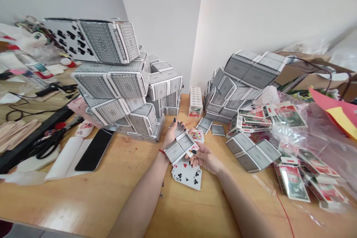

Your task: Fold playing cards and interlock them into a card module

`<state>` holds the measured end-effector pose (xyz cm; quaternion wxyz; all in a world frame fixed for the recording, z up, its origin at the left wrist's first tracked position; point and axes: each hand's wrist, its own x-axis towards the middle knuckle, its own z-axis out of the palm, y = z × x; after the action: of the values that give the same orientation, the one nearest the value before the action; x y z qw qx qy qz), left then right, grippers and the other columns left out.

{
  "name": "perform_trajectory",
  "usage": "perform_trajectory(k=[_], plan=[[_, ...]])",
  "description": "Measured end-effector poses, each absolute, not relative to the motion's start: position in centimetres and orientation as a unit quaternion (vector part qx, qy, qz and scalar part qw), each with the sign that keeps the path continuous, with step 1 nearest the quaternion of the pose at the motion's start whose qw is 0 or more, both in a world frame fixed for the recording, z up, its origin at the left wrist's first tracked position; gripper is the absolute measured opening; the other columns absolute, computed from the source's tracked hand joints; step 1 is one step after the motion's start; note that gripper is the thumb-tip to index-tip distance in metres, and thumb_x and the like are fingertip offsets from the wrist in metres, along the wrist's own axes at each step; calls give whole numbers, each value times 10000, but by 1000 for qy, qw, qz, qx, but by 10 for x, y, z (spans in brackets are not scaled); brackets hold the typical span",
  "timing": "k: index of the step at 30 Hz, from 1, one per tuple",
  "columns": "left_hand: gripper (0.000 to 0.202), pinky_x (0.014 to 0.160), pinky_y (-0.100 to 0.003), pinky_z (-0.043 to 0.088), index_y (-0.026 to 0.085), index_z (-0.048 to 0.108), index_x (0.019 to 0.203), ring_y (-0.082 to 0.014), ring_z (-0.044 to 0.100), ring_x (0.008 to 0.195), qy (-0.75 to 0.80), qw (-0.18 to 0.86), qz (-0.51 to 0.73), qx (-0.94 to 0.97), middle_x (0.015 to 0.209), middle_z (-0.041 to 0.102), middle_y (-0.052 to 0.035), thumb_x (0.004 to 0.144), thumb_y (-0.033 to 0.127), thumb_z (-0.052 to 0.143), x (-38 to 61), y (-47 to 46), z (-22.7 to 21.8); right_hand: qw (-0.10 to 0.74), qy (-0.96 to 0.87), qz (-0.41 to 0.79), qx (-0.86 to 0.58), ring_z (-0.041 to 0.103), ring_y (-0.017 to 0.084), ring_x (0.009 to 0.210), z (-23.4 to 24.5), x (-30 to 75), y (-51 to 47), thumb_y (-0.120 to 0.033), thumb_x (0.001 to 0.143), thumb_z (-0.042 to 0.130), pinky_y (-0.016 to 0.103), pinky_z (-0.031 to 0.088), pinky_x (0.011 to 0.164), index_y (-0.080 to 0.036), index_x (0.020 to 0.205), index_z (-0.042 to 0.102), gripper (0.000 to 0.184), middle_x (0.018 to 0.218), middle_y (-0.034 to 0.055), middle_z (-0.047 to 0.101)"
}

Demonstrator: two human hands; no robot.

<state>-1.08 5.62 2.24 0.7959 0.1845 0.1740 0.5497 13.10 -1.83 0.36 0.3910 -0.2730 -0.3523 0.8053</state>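
Note:
Near the middle of the table, my left hand (170, 135) is closed around a small block made of folded playing cards (180, 148), its patterned grey backs facing up. My right hand (205, 159) pinches a face card (192, 151) at the block's right end; how far the card is tucked in I cannot tell. Beneath my hands lies a loose pile of face-up playing cards (188, 178), an eight of clubs on top. A jack of diamonds (198, 135) rests just beyond my fingers, and a few folded cards (218, 130) lie behind it.
Tall stacks of card blocks stand at left (125, 85) and right (237, 81). A separate card block (253, 152) sits near red card boxes (292, 182). Boxed decks (195, 100) stand at the back. A phone (95, 150) and black scissors (51, 141) lie left.

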Motion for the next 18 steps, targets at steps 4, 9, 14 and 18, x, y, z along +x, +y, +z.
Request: perform_trajectory(k=[4, 9, 14, 18], plan=[[257, 634, -271, 417, 170, 403, 642, -79, 435, 536, 159, 799, 554, 171, 611, 402, 34, 761, 355, 537, -16, 60, 23, 392, -354, 811, -252, 644, 146, 695, 6, 132, -17, -224, 752, 584, 249, 517, 624, -133, 932, 488, 223, 894, 112, 640], [245, 531, -235, 367, 177, 386, 651, -72, 379, 492, 143, 805, 543, 193, 607, 373, 33, 760, 335, 539, -19, 63, 21, 386, -340, 811, -278, 644, 156, 569, -2, 128, -16, -190, 737, 578, 243, 522, 503, -109, 809, 515, 126, 720, 99, 667], [264, 488, -220, 313, 183, 349, 637, -65, 316, 463, 129, 799, 549, 211, 583, 306, 42, 747, 310, 552, -16, 59, 22, 393, -327, 798, -318, 620, 150, 453, -7, 124, -16, -160, 684, 591, 226, 503, 404, -122, 680, 489, 109, 605, 65, 659], [287, 495, -222, 302, 183, 323, 628, -63, 307, 466, 150, 795, 549, 212, 589, 296, 43, 753, 314, 546, -14, 54, 25, 399, -323, 788, -340, 606, 163, 401, -6, 121, -16, -194, 659, 597, 227, 485, 347, -140, 654, 458, 149, 549, 48, 648]])
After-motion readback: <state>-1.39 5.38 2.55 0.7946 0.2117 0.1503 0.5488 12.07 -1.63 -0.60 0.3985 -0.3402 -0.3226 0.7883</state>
